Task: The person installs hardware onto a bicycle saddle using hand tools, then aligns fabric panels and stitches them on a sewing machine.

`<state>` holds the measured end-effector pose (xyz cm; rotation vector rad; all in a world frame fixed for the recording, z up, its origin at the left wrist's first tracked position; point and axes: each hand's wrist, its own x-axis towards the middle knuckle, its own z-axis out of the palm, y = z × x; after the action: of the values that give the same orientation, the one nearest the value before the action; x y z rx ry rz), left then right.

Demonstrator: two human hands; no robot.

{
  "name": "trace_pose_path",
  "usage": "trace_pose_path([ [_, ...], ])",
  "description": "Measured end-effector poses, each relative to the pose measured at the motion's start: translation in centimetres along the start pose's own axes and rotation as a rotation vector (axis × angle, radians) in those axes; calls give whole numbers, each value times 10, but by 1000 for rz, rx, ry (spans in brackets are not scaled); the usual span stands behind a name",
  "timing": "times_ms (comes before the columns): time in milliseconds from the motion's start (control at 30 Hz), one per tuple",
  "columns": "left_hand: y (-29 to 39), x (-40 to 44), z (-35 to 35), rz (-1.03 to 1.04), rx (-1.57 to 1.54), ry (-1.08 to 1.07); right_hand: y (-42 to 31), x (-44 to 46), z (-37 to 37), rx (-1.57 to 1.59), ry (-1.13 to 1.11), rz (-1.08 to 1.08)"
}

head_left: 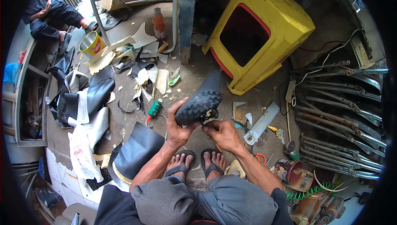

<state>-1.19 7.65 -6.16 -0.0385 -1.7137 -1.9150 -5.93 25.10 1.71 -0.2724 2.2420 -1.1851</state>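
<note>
I see a dark bicycle saddle near the middle, above the feet, gripped along its left side by my left hand; my right hand pinches its near edge. Left sits a green bottle; far right, a yellow stool.

The stool is glossy yellow plastic, scuffed on its smooth sides, with a red inner edge. Along the right, the stacked bars are shiny metal, some rusty brown. The ribbed dark sheet has a satin sheen, while the bag is thin, crinkled white plastic. The trousers look like soft, matt grey cloth. The floor is rough and dull, and the blue post has chipped paint.
</note>
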Motion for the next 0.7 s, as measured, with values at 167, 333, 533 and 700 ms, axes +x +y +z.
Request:
trace_pose_path([
  [167, -12, -4, 6, -184, -17, 183, -12, 4, -2, 125, -217, 276],
  [333, -13, -18, 10, -333, 105, 223, 32, -40, -8, 122, -201, 94],
  [533, -32, -26, 12, -438, 165, 285, 46, -149, -81, 24, -409, 224],
  [700, -30, -28, 27, -524, -10, 308, 57, -187, -84, 202, -180, 24],
])
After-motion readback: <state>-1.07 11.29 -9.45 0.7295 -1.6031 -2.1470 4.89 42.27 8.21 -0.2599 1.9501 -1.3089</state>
